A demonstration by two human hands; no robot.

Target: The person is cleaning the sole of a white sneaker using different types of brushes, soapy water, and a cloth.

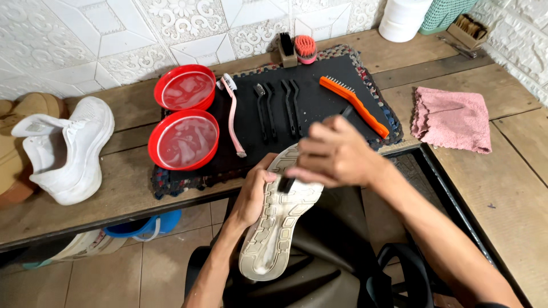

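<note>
Nearest, off the worktop's front edge, the left hand [254, 197] grips a white shoe [279, 219] sole-up while the right hand [331, 154] pinches a black brush [285, 183] against the sole. On the wooden worktop [502, 182] a dark mat [319, 108] carries two red bowls [184, 138] of soapy water and five brushes. A second white shoe [68, 151] lies at the left edge, a pink cloth [454, 118] at the right. Embossed white tiles back the far edge.

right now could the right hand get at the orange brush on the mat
Probably yes, but not freely. The orange brush lies uncovered on the black mat just beyond the right hand, nothing between them. That hand grips a dark brush against the shoe sole, so it would have to drop it first.
</note>
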